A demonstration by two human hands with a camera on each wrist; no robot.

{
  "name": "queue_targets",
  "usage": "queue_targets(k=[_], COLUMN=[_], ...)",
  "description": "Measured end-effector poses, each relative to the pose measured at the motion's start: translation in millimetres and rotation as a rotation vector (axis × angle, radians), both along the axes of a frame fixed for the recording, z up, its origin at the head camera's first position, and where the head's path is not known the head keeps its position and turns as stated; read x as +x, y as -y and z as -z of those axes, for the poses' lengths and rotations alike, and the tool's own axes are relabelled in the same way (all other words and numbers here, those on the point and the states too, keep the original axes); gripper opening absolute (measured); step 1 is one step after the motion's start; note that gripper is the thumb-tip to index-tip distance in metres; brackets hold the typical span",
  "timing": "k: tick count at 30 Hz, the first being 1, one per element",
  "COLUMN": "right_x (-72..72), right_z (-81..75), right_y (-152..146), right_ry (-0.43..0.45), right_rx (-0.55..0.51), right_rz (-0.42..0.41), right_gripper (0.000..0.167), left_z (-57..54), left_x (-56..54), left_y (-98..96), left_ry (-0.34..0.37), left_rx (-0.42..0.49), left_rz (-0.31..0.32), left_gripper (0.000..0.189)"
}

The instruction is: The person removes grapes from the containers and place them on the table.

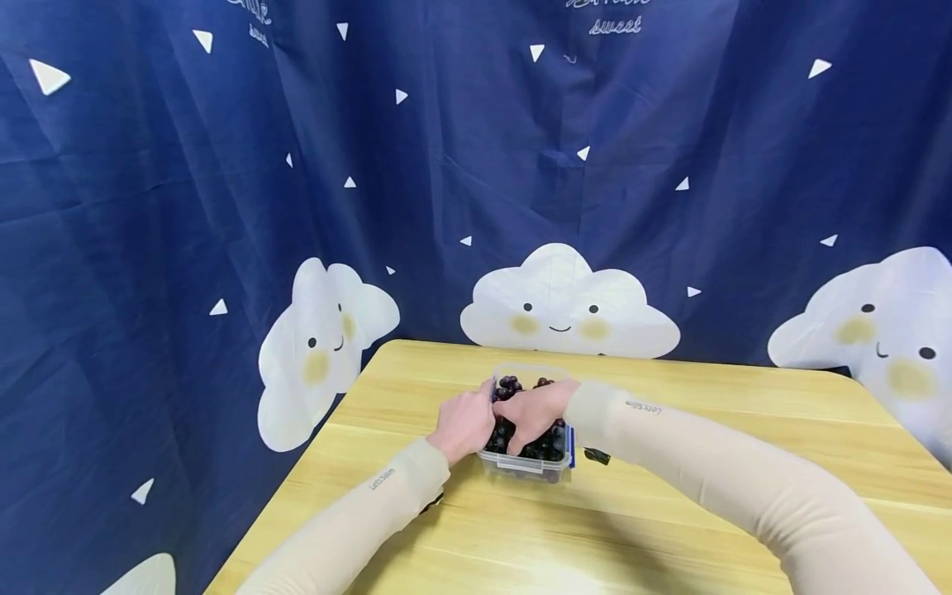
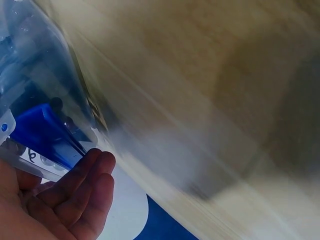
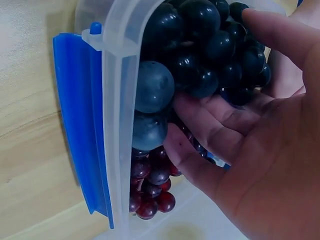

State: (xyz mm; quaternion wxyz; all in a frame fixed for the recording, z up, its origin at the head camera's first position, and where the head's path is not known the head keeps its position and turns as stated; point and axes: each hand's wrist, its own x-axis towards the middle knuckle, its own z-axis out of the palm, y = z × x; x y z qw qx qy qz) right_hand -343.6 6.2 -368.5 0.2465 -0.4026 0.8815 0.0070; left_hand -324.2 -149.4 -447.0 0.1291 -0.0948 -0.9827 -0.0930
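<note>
A clear plastic container [image 1: 521, 464] with blue side latches stands on the table, filled with dark grapes [image 1: 546, 446]. On its left side my left hand [image 1: 464, 420] grips the wall. In the left wrist view its fingers [image 2: 100, 167] curl beside a blue latch [image 2: 47, 135]. My right hand [image 1: 530, 413] reaches down into the container from the right. Up close, its thumb and fingers hold a bunch of large black grapes [image 3: 220, 45] from two sides. Smaller reddish grapes [image 3: 152, 185] lie below the fingers. The right-hand latch [image 3: 80, 130] hangs outward, unfastened.
The light wooden table [image 1: 744, 421] extends around the container. A dark blue curtain [image 1: 446, 149] with white clouds hangs behind it and along the left side. A small black object [image 1: 597, 455] shows beneath the right sleeve.
</note>
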Motion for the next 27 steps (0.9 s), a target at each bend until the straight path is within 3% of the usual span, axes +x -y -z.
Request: queue_targets(k=[16,27], right_x=[0.4,-0.8], right_z=[9.7,5.3], right_y=[-3.0,-7.0], right_ry=[0.010,0.037], right_rx=[-0.026,-0.066], right_rz=[0.042,-0.002], right_gripper=[0.086,0.067], left_z=[0.1,-0.3], left_x=[0.1,-1.6], left_y=[-3.0,-2.0], left_ry=[0.016,0.020], left_rx=[-0.012,-0.002], left_rz=[-0.019,-0.026], left_gripper=[0.049,0.046])
